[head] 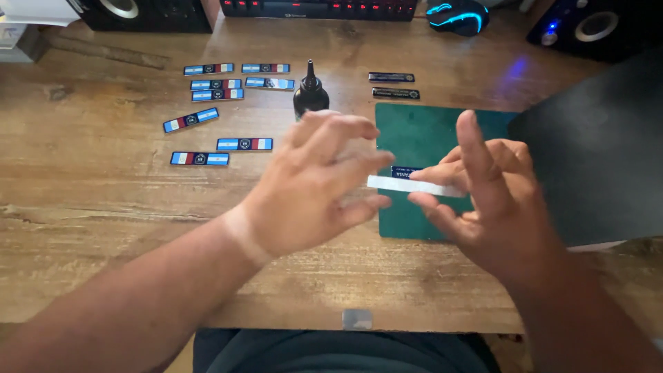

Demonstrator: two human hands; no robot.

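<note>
My right hand (pixel 494 190) pinches a thin white strip (pixel 414 185) between thumb and fingers, held level above the green cutting mat (pixel 421 131). My left hand (pixel 318 183) hovers at the strip's left end with fingers spread and blurred; whether it touches the strip is unclear. A small dark blue bar (pixel 407 170) lies on the mat just behind the strip, partly hidden by my right fingers.
Several flat blue, white and red bars (pixel 217 94) lie scattered on the wooden desk at left. A black dropper bottle (pixel 310 93) stands beside the mat. Two dark bars (pixel 394 85) lie behind it. A black sheet (pixel 594 159) covers the right. Keyboard, mouse and speakers line the back.
</note>
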